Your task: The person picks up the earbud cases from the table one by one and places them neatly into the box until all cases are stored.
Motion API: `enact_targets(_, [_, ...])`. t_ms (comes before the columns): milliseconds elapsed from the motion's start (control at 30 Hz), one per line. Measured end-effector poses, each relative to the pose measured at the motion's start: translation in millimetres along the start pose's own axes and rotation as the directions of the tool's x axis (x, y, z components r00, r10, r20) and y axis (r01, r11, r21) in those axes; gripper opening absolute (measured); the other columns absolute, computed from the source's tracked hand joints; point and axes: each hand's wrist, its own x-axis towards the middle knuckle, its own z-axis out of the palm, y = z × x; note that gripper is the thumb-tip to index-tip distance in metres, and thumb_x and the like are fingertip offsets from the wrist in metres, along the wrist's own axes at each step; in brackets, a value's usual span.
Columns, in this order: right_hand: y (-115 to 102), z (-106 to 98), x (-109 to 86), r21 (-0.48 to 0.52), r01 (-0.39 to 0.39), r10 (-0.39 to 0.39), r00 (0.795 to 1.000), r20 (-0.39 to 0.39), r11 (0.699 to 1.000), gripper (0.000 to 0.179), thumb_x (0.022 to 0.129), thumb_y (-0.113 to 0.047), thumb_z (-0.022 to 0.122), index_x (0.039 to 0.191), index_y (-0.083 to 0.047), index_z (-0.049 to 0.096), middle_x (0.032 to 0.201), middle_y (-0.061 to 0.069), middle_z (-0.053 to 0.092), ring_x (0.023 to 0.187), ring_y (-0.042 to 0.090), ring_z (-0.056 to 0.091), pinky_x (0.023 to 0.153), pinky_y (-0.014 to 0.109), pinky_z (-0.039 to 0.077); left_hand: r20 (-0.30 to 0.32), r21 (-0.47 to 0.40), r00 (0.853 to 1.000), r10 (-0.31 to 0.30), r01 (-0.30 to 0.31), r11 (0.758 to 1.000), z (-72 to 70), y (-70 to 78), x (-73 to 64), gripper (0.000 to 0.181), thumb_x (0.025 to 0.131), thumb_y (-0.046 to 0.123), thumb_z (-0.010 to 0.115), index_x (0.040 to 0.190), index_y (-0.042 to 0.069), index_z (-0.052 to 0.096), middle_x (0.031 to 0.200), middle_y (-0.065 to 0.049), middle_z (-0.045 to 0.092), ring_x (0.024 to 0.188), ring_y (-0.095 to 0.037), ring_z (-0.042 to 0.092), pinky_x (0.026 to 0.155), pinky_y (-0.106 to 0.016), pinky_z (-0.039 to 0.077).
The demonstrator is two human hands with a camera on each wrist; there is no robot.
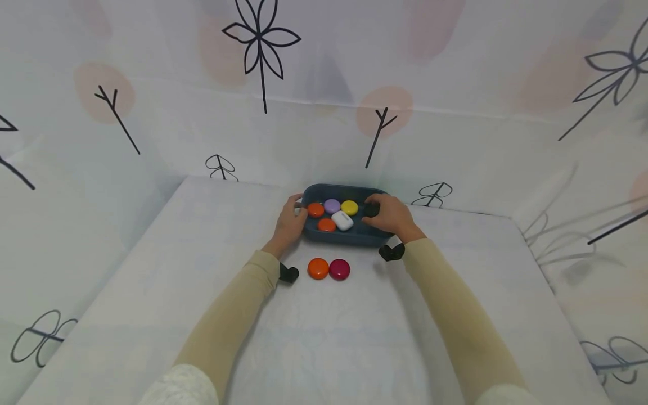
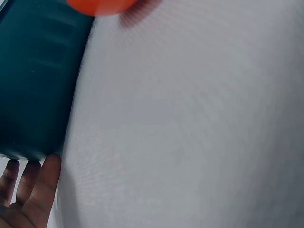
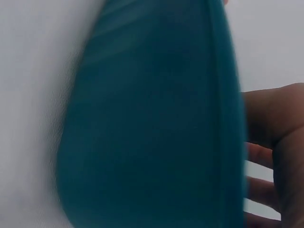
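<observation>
A dark teal tray (image 1: 349,239) holds several glossy rounded pieces: an orange piece (image 1: 316,210), another orange piece (image 1: 327,225), a purple piece (image 1: 332,206), a yellow piece (image 1: 349,208) and a white rounded-square piece (image 1: 342,221). My left hand (image 1: 292,220) rests at the tray's left end; in the left wrist view its fingertips (image 2: 51,164) touch the outside of the end wall. Over the tray's right side, my right hand (image 1: 392,215) pinches a black piece (image 1: 372,210) between thumb and fingers. In the right wrist view the tray wall (image 3: 152,118) hides that piece.
On the white table (image 1: 329,337), an orange piece (image 1: 318,268) and a dark red piece (image 1: 340,269) lie side by side in front of the tray. A patterned cloth backdrop (image 1: 314,135) rises just behind the tray. Dark wrist mounts (image 1: 391,252) sit by both cuffs.
</observation>
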Motion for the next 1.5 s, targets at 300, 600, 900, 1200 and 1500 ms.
enact_targets(300, [3.3, 1.5, 8.9, -0.116, -0.027, 0.027, 1.0, 0.002, 0.993, 0.053, 0.069, -0.042, 0.065, 0.115, -0.019, 0.054, 0.117, 0.006, 0.055, 0.096, 0.024, 0.053, 0.075, 0.043, 0.045, -0.003, 0.0, 1.0, 0.006, -0.006, 1.0, 2.0, -1.7, 0.2, 0.047, 0.083, 0.027, 0.04, 0.13, 0.023, 0.035, 0.123, -0.004, 0.048, 0.099, -0.02, 0.049, 0.087, -0.037, 0.04])
enact_targets(600, [9.6, 1.2, 22.5, -0.177, -0.032, 0.038, 0.999, 0.035, 0.984, 0.052, 0.066, -0.041, 0.066, 0.113, -0.019, 0.056, 0.109, 0.006, 0.06, 0.09, 0.023, 0.055, 0.073, 0.042, 0.046, -0.013, 0.013, 1.0, 0.018, -0.017, 1.0, 1.6, -2.4, 1.2, 0.048, 0.082, 0.028, 0.039, 0.13, 0.023, 0.035, 0.121, -0.005, 0.049, 0.095, -0.019, 0.049, 0.085, -0.037, 0.04])
enact_targets(900, [8.8, -0.5, 25.2, -0.236, -0.031, 0.049, 0.996, 0.07, 0.971, 0.051, 0.067, -0.04, 0.066, 0.113, -0.019, 0.056, 0.106, 0.005, 0.061, 0.088, 0.022, 0.056, 0.072, 0.042, 0.046, -0.014, 0.016, 1.0, 0.004, -0.004, 1.0, 1.5, -2.0, 2.5, 0.047, 0.084, 0.025, 0.041, 0.13, 0.024, 0.035, 0.12, -0.006, 0.049, 0.095, -0.02, 0.049, 0.085, -0.037, 0.04])
enact_targets(1200, [5.1, 4.3, 25.5, -0.331, -0.026, 0.046, 0.998, 0.053, 0.943, 0.049, 0.069, -0.037, 0.065, 0.114, -0.019, 0.056, 0.107, 0.006, 0.06, 0.085, 0.021, 0.057, 0.068, 0.041, 0.047, -0.008, 0.016, 1.0, 0.003, -0.003, 1.0, 1.1, -3.8, 3.8, 0.048, 0.082, 0.027, 0.04, 0.13, 0.025, 0.035, 0.121, -0.006, 0.048, 0.097, -0.019, 0.048, 0.086, -0.037, 0.04])
enact_targets(1500, [7.7, 12.6, 29.3, -0.4, -0.019, 0.034, 0.999, 0.029, 0.916, 0.046, 0.07, -0.034, 0.065, 0.113, -0.019, 0.057, 0.105, 0.005, 0.06, 0.084, 0.02, 0.058, 0.067, 0.041, 0.047, -0.01, 0.012, 1.0, 0.006, -0.006, 1.0, 1.4, -2.8, 3.8, 0.048, 0.082, 0.027, 0.041, 0.129, 0.024, 0.036, 0.12, -0.005, 0.049, 0.097, -0.018, 0.048, 0.085, -0.036, 0.04])
